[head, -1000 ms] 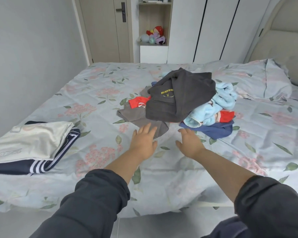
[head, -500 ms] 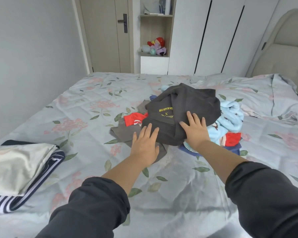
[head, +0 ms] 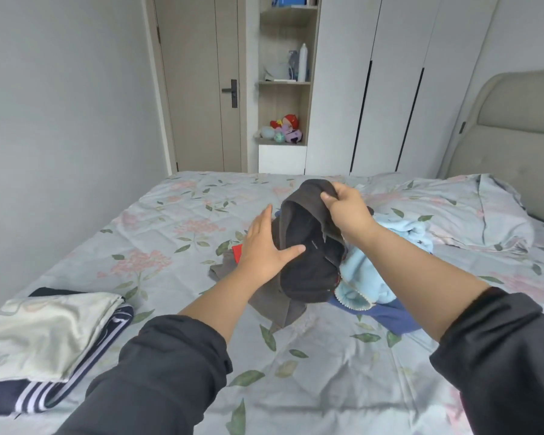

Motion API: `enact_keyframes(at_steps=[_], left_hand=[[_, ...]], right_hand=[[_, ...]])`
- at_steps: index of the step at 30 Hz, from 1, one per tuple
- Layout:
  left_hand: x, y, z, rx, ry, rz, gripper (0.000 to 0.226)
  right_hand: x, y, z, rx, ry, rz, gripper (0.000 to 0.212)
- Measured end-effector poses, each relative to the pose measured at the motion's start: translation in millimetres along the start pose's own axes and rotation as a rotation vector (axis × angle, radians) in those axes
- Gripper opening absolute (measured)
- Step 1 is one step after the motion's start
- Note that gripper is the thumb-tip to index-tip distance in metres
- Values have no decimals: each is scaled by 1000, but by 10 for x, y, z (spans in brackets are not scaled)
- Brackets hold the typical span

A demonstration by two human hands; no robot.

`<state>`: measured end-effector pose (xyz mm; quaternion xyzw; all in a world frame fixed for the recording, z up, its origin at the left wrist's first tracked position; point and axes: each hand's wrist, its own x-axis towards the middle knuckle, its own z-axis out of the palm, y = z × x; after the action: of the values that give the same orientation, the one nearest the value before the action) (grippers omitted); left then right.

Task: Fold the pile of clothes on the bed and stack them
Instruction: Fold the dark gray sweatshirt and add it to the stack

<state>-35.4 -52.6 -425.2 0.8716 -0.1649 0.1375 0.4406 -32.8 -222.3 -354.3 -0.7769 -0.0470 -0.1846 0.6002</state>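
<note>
- Frame centre: right hand [head: 346,211] with fingers curled, pinching the top edge of the dark grey garment [head: 305,271].
- Just left of it: left hand [head: 264,249] open, fingers straight, thumb against the garment's side.
- Under and right of the garment: pile of clothes [head: 371,277] in mid-bed.
- Lower left of frame: folded stack [head: 44,334] on the bed [head: 296,387], cream piece over striped navy piece.

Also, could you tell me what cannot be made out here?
Head view.
What kind the dark grey garment is: bunched in the right hand.
Most of the red item: behind the left hand.
Most of the navy garment: under the light blue fleece.
Part of the folded stack: cut off by the left edge.
</note>
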Motion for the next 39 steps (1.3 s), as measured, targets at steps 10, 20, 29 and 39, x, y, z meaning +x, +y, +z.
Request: enact_keyframes(at_steps=[10, 20, 29, 39], left_hand=[[-205, 521, -687, 35, 109, -28, 55], [-227, 877, -1743, 11, 74, -6, 24], [-353, 1405, -1952, 6, 167, -6, 26], [-612, 1884, -2368, 316, 344, 144, 29]], right_hand=[[-227, -1194, 344, 647, 29, 86, 26], [-383, -1359, 279, -48, 11, 75, 29], [-932, -1402, 467, -412, -323, -159, 36], [-1316, -1907, 610, -421, -260, -261, 34]])
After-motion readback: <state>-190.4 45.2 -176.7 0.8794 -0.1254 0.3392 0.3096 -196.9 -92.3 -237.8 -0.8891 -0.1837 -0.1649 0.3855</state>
